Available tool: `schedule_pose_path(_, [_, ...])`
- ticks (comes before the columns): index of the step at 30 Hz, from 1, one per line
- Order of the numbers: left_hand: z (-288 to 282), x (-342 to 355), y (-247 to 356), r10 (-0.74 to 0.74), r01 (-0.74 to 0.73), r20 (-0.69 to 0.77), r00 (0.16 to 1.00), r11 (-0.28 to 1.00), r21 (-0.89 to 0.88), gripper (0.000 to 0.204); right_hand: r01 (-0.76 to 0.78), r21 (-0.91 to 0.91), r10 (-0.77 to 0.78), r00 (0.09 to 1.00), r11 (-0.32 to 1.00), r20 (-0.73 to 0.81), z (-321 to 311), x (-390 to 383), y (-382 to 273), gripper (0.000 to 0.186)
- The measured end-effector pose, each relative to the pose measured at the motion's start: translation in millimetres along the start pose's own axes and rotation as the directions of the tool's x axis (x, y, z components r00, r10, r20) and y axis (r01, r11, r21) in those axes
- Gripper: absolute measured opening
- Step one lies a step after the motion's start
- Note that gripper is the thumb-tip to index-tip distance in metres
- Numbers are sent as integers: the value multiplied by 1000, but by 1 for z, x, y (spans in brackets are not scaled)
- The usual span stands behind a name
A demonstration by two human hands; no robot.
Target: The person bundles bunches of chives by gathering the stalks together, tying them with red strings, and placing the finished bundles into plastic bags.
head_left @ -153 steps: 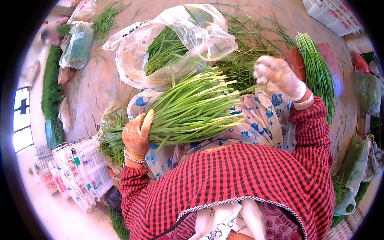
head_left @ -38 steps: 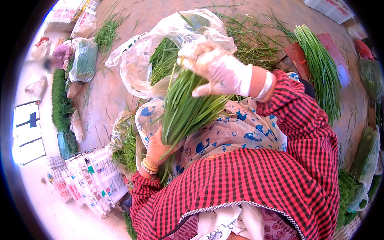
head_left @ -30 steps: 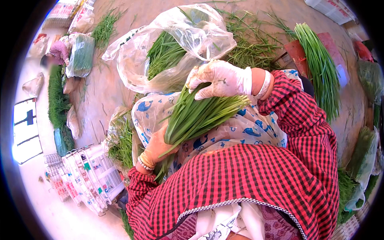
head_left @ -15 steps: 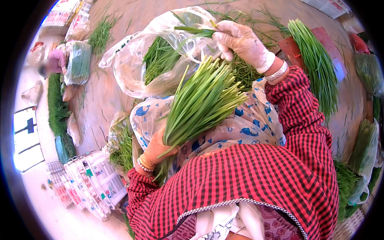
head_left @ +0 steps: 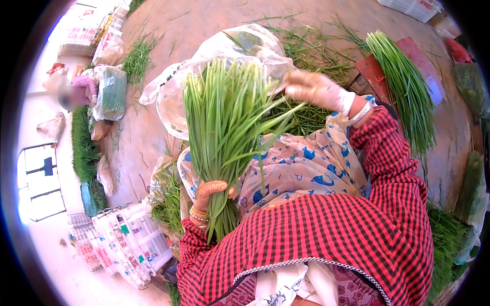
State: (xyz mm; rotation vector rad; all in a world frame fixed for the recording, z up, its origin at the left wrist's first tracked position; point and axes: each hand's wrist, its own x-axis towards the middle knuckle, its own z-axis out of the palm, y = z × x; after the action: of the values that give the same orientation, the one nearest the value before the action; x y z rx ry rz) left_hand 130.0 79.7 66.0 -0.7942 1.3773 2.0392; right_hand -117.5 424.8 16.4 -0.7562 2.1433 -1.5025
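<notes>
My left hand (head_left: 210, 195), in an orange-tinted glove with bracelets at the wrist, is closed around the lower part of a thick bunch of green garlic chives (head_left: 217, 122). The bunch stands nearly upright, pale cut ends up, with a few blades splaying out to the right. To the right of its top is my right hand (head_left: 320, 93), in a pale glove and somewhat blurred. Its fingers stretch toward the bunch, and nothing shows in them. A patterned plastic sheet (head_left: 316, 166) covers my lap. Behind the bunch lies a clear plastic bag (head_left: 168, 104).
Another pile of chives (head_left: 403, 86) lies on a red board (head_left: 371, 74) at the right. Loose blades (head_left: 316, 48) litter the floor ahead. White crates (head_left: 138, 239) stand at the lower left. A person in a pink sleeve (head_left: 84, 87) is at the far left beside bagged greens (head_left: 111, 94).
The bunch in my left hand has swung from a rightward lean to nearly upright. The few blades my right hand held are gone from it, and that hand has moved slightly down.
</notes>
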Motion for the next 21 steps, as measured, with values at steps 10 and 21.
schedule_pose_path(10, [3,-11,-6,19,-8,-109,994,995,101,22,530,-352,-612,769,771,-182,-7,43,-63,28])
schedule_pose_path(21, [21,-16,-10,165,-137,-140,976,972,190,57,363,116,-376,920,924,109,24,44,-44,32])
